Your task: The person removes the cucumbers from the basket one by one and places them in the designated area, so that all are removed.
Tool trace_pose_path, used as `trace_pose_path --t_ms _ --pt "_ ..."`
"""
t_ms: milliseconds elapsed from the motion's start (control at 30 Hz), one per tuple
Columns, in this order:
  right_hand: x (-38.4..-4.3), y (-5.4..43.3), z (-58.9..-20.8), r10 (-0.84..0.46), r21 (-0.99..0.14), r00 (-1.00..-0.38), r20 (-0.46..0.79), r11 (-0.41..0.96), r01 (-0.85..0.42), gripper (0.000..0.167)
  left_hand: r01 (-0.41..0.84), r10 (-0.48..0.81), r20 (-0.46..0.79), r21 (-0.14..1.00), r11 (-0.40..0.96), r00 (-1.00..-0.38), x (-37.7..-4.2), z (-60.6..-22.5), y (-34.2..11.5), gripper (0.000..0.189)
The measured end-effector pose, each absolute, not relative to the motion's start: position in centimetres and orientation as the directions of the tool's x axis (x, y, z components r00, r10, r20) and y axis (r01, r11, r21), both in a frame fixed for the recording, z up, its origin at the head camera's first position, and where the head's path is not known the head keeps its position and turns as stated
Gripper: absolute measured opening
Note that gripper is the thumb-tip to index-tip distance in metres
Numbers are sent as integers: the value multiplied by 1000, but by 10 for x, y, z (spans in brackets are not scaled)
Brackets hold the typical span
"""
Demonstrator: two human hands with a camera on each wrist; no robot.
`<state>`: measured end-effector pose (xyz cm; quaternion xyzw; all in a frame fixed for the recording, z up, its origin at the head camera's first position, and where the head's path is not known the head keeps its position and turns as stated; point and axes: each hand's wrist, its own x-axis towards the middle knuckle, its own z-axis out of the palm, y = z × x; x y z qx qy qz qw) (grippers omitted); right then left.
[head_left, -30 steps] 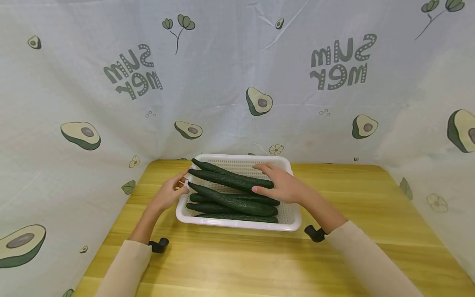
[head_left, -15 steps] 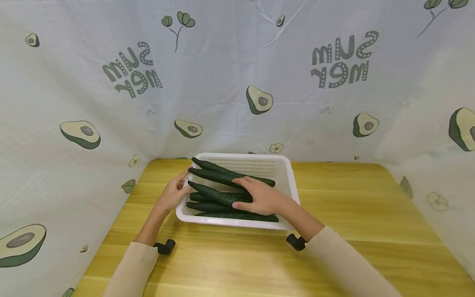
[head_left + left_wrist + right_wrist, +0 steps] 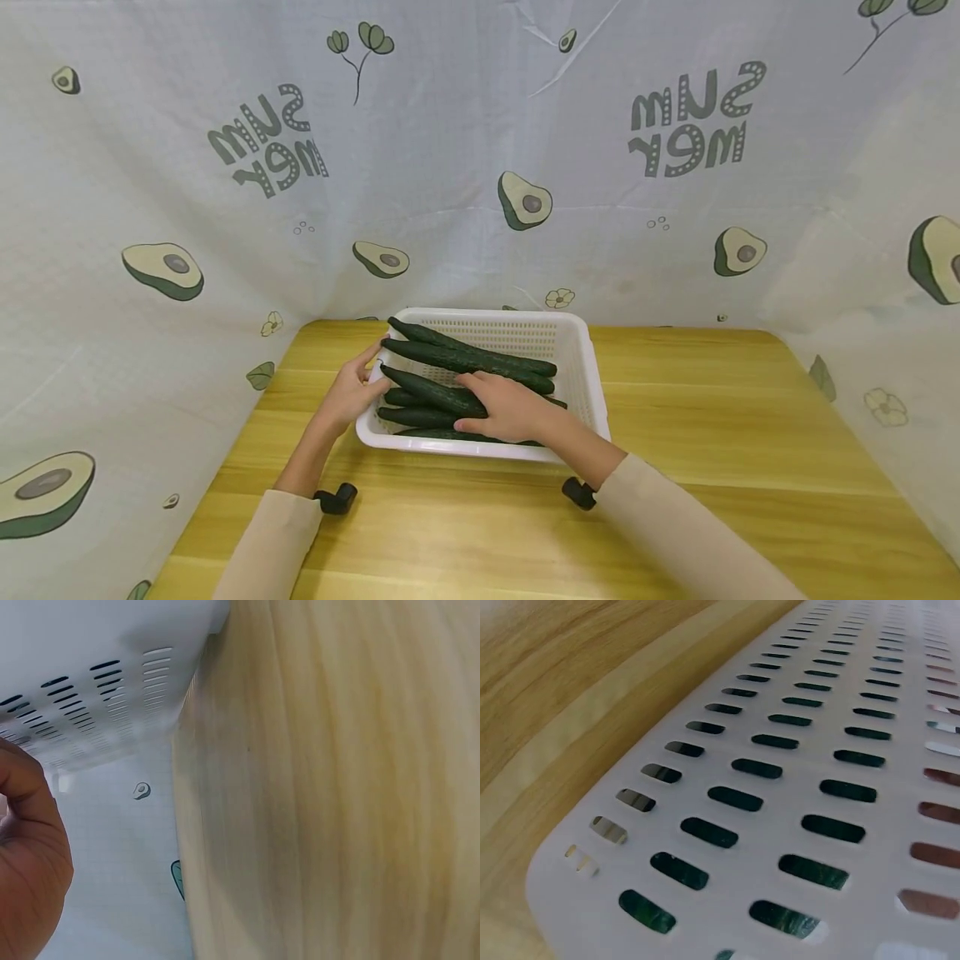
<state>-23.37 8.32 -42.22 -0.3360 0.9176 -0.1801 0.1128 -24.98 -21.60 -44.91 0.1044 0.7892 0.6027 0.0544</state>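
A white plastic basket point(image 3: 592, 379) holds several dark green cucumbers lying roughly lengthwise. My left hand point(image 3: 347, 396) holds the basket's left rim, with the thumb at the edge; in the left wrist view, the curled fingers of that hand point(image 3: 30, 855) are against the slotted wall point(image 3: 112, 682). My right hand point(image 3: 513, 410) reaches over the front rim and grips a cucumber point(image 3: 427, 390) on top of the near group, thumb on its near side and fingers on its far side. Two other cucumbers point(image 3: 465, 358) lie along the back. The right wrist view shows mostly the basket's slotted wall point(image 3: 727, 765).
The basket stands on a wooden table point(image 3: 465, 533) near its back edge. Behind and at the sides hangs a pale cloth point(image 3: 450, 150) printed with avocados and lettering.
My right hand has moved left and down from the basket's right part onto the near cucumbers and closed round one. The left hand stays at the left rim; the basket stays in place.
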Motion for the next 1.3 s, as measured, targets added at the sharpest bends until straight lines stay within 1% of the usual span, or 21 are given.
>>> trace_pose_path --t_ms 167,267,433,600,867,1033,1167,1300 --pt "-236 78 -427 -672 -392 -733 -106 706 -590 70 77 243 19 970 232 -970 -250 -451 -216 81" --pt "-236 76 -428 -677 -390 -730 -94 699 -599 66 62 244 11 977 204 -970 -250 -451 -215 82" --pt "-236 76 -428 -675 -395 -735 -63 694 -603 58 61 239 18 983 172 -971 -248 -453 -216 82" --pt "-234 79 -428 -665 -390 -746 -48 700 -599 58 54 225 17 986 159 -974 -248 -455 -216 83" --pt "-234 87 -422 -643 -451 -766 20 677 -581 54 49 228 14 988 150 -974 -249 -455 -215 83" --pt "-235 92 -416 -634 -476 -768 94 649 -594 51 45 232 10 988 145 -973 -250 -455 -216 84" --pt "-235 96 -410 -622 -478 -772 130 643 -599 48 50 222 14 986 159 -975 -250 -455 -216 84" --pt "-233 102 -401 -612 -451 -776 151 656 -605 47 62 208 27 985 162 -978 -250 -456 -217 80"
